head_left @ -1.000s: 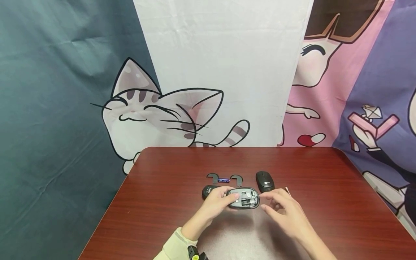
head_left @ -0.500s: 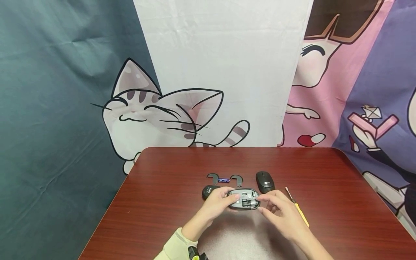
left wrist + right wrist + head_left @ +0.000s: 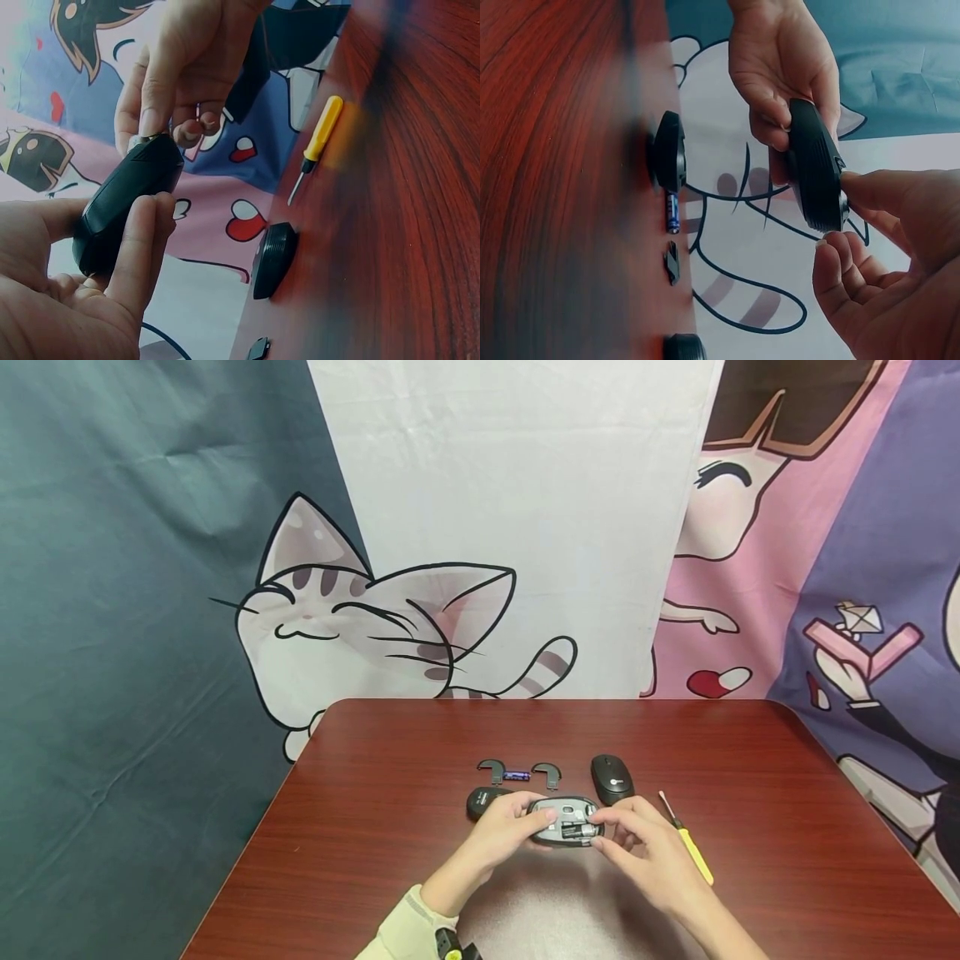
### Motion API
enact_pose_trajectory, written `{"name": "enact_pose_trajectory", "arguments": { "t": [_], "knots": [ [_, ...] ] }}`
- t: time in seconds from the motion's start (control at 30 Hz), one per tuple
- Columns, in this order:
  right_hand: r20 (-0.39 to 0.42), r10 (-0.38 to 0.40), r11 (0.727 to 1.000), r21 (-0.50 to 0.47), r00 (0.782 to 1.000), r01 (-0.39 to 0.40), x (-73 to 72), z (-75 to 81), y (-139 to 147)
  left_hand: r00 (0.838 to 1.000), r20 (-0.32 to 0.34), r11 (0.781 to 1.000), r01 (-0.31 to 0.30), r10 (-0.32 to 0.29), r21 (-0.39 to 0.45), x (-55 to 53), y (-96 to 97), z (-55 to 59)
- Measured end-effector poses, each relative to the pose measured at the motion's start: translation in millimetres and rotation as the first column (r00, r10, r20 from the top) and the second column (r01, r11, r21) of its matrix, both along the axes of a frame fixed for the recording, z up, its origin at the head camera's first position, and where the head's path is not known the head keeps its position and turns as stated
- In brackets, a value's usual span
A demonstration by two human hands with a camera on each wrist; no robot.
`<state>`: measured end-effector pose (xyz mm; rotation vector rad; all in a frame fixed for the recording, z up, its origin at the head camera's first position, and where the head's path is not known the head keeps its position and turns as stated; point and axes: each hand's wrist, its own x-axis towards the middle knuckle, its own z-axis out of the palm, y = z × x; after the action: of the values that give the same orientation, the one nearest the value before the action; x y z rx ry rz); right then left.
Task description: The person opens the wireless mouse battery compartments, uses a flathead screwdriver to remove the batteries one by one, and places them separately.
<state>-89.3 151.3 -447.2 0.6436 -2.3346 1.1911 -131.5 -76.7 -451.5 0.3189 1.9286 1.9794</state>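
My left hand (image 3: 498,827) grips a black computer mouse (image 3: 545,841) with its underside turned up, thumb over the edge and fingers beneath. The mouse's battery compartment is uncovered, and a dark battery (image 3: 576,831) lies in it. At the mouse's right end, my right hand (image 3: 648,852) has its thumb and index finger on either side of the battery's end, pinching there. In the left wrist view a silvery end (image 3: 136,142) shows between those fingertips, above the mouse (image 3: 124,199). The right wrist view shows the mouse (image 3: 815,165) edge-on, held clear of the table.
On the brown table (image 3: 375,860) behind my hands lie another black mouse (image 3: 482,802), two dark curved battery covers (image 3: 491,767) and a blue battery (image 3: 516,776). A further black mouse (image 3: 612,779) and a yellow-handled screwdriver (image 3: 693,852) lie to the right.
My right hand has moved left, from just off the mouse's end onto the battery end. The mouse has shifted slightly right and down. The screwdriver, earlier mostly covered, now shows.
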Motion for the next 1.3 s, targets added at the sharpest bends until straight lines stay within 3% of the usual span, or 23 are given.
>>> {"name": "enact_pose_trajectory", "arguments": {
  "t": [0.13,0.53,0.87,1.3],
  "knots": [
    [0.011,0.003,1.000,0.002,1.000,-0.003,-0.1,0.4,0,1.000,-0.003,1.000,0.010,-0.010,-0.009,1.0,-0.1,1.2],
    [-0.071,0.017,0.997,0.081,0.997,-0.011,-2.2,2.1,1,1.000,0.009,1.000,0.004,-0.004,0.002,-0.7,0.8,-1.9],
    [-0.078,0.022,0.996,0.084,0.997,-0.015,-3.3,1.3,3,1.000,0.015,1.000,0.014,-0.014,-0.017,-1.3,-1.0,-7.3],
    [-0.082,-0.044,0.994,0.096,0.996,0.052,-5.2,2.9,10,0.999,0.029,1.000,-0.021,0.021,0.011,-2.7,-3.7,-10.9]
  ]
}}
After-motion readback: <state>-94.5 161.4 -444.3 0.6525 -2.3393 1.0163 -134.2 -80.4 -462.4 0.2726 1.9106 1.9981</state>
